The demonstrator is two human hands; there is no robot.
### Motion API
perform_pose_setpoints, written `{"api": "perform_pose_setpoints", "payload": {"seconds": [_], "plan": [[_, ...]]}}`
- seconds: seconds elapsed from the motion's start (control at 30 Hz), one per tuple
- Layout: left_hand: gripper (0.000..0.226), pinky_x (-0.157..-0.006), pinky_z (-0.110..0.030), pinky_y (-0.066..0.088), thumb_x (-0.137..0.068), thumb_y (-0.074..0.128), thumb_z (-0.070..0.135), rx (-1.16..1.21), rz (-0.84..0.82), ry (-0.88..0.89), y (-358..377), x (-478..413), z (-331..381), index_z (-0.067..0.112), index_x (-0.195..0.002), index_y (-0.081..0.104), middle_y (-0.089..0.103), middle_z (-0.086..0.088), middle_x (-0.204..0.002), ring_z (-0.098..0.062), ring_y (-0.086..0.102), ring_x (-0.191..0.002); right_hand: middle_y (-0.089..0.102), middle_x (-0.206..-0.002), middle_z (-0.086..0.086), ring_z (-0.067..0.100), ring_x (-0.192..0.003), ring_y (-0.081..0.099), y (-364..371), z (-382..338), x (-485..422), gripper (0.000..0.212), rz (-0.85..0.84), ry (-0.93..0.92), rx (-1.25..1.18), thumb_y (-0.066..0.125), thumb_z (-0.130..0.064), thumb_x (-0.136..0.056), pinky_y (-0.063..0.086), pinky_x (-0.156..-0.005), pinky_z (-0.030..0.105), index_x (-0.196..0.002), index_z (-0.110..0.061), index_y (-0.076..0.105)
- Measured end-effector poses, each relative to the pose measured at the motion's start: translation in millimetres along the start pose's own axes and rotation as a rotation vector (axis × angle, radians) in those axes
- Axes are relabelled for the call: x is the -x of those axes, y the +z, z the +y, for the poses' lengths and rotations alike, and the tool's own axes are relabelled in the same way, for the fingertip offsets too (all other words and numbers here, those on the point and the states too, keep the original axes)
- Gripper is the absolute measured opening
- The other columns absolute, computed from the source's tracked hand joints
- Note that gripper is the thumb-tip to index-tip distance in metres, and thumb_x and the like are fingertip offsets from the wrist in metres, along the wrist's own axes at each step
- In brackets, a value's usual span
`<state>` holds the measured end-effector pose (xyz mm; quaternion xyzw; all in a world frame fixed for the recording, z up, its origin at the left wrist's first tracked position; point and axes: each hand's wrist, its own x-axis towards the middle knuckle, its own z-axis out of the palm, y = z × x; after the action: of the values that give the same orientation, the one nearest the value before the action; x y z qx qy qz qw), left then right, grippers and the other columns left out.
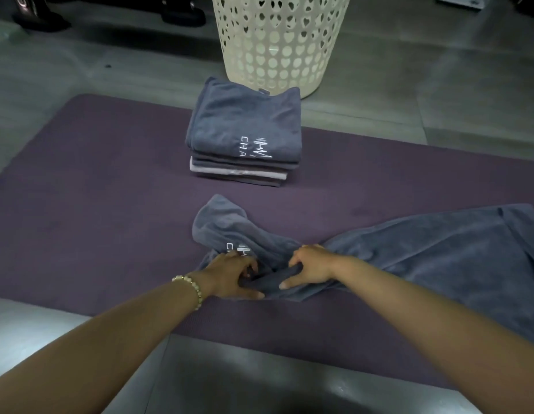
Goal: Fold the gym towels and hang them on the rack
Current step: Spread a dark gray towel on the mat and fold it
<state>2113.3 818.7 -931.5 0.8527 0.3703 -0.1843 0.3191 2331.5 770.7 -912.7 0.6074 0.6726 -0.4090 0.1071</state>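
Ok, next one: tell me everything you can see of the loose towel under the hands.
The loose towel is slate blue-grey, a soft terry-like cloth, unfolded and crumpled. It lies on the purple mat. Its right part is spread fairly flat and runs out of frame. Its left end is bunched into a hump, with white lettering partly hidden. The left hand and right hand both grip a gathered ridge along its near side.
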Motion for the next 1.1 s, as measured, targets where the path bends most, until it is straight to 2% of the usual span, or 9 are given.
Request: {"api": "perform_pose_setpoints", "payload": {"seconds": [0.07, 0.17, 0.3, 0.43, 0.57, 0.7, 0.87, 0.97, 1.1], "plan": [[0.096, -0.096, -0.029, 0.033, -0.047, 0.039, 0.096, -0.039, 0.006, -0.013, -2, 6, -4, 0.031, -0.115, 0.056, 0.045, 0.006, -0.113, -0.013, 0.038, -0.105, 0.065, -0.085, -0.004, 0.009, -0.081, 0.058, -12, 1, 8, 0.03, -0.04, -0.032, -0.249, 0.067, -0.051, -0.082, 0.044, -0.076, 0.026, -0.076, -0.022, 0.065], [0.081, -0.094, -0.027, 0.04, -0.052, 0.046, 0.091, 0.185, 0.088, -0.087, -11, 15, -4, 0.032, -0.107, 0.054, 0.05, 0.011, -0.106, -0.012, 0.048, -0.106, 0.07, -0.09, -0.006, 0.002, -0.079, 0.06, -34, 4, 16, 0.032, 0.123, -0.043, -0.526, 0.065, -0.044, -0.086, 0.048, -0.08, 0.021, -0.094, -0.013, 0.069], [0.078, -0.07, -0.015, 0.047, -0.059, 0.049, 0.089, 0.359, -0.126, -0.143, -59, 24, 8, 0.018, -0.086, 0.064, 0.066, 0.015, -0.067, -0.001, 0.063, -0.07, 0.074, -0.096, -0.007, 0.003, -0.089, 0.067, -56, -1, 26, 0.029, 0.146, -0.075, -0.63, 0.065, -0.043, -0.086, 0.051, -0.087, 0.024, -0.099, -0.018, 0.071], [0.087, -0.096, -0.025, 0.044, -0.059, 0.055, 0.086, 0.455, -0.275, -0.287, -113, 30, 4, 0.018, -0.112, 0.063, 0.07, 0.009, -0.1, -0.007, 0.065, -0.093, 0.074, -0.103, -0.002, 0.011, -0.095, 0.069, -86, -16, 42, 0.036, -0.008, -0.124, -0.755, 0.066, -0.046, -0.078, 0.053, -0.084, 0.023, -0.103, -0.02, 0.07], [0.095, -0.096, -0.038, 0.051, -0.055, 0.056, 0.088, 0.723, -0.285, -0.331, -153, 43, -2, 0.02, -0.121, 0.063, 0.071, -0.004, -0.11, -0.022, 0.069, -0.098, 0.074, -0.088, -0.004, 0.006, -0.08, 0.068, -107, -25, 37, 0.022, 0.158, -0.212, -0.893, 0.069, -0.038, -0.079, 0.052, -0.071, 0.019, -0.089, -0.019, 0.07], [0.052, -0.085, -0.026, 0.046, -0.079, 0.053, 0.068, 0.552, 0.19, -0.318, -157, 32, -13, 0.02, -0.085, 0.071, 0.07, 0.005, -0.086, -0.011, 0.066, -0.083, 0.061, -0.07, -0.012, -0.003, -0.062, 0.054, -106, -30, 1, 0.021, 0.552, -0.183, -0.722, 0.075, -0.027, -0.08, 0.043, -0.061, 0.013, -0.078, -0.02, 0.055], [0.048, -0.098, -0.028, 0.042, -0.078, 0.074, 0.041, 0.581, 0.84, -0.191, -113, -5, -59, 0.011, -0.11, 0.056, 0.059, -0.001, -0.111, -0.02, 0.054, -0.11, 0.059, -0.093, -0.009, 0.009, -0.091, 0.055, -71, -20, -39, 0.025, 0.862, -0.208, -0.696, 0.078, -0.017, -0.079, 0.039, -0.084, 0.01, -0.094, -0.016, 0.058], [0.075, -0.106, -0.041, 0.039, -0.074, 0.071, 0.057, 0.653, 0.743, -0.386, -85, -8, -78, 0.007, -0.127, 0.05, 0.052, -0.008, -0.132, -0.026, 0.048, -0.125, 0.063, -0.102, -0.007, 0.009, -0.099, 0.057, -40, -16, -45, 0.026, 0.706, -0.142, -0.696, 0.077, -0.022, -0.079, 0.039, -0.083, 0.012, -0.099, -0.019, 0.062], [0.129, -0.094, -0.045, 0.05, -0.041, 0.057, 0.092, 0.719, 0.488, -0.66, -35, -9, -120, -0.009, -0.122, 0.053, 0.06, -0.023, -0.122, -0.032, 0.057, -0.116, 0.063, -0.105, -0.006, 0.011, -0.088, 0.057, -7, -17, -53, 0.028, 0.499, -0.048, -0.65, 0.076, -0.034, -0.079, 0.046, -0.079, 0.022, -0.102, -0.024, 0.064]]}}
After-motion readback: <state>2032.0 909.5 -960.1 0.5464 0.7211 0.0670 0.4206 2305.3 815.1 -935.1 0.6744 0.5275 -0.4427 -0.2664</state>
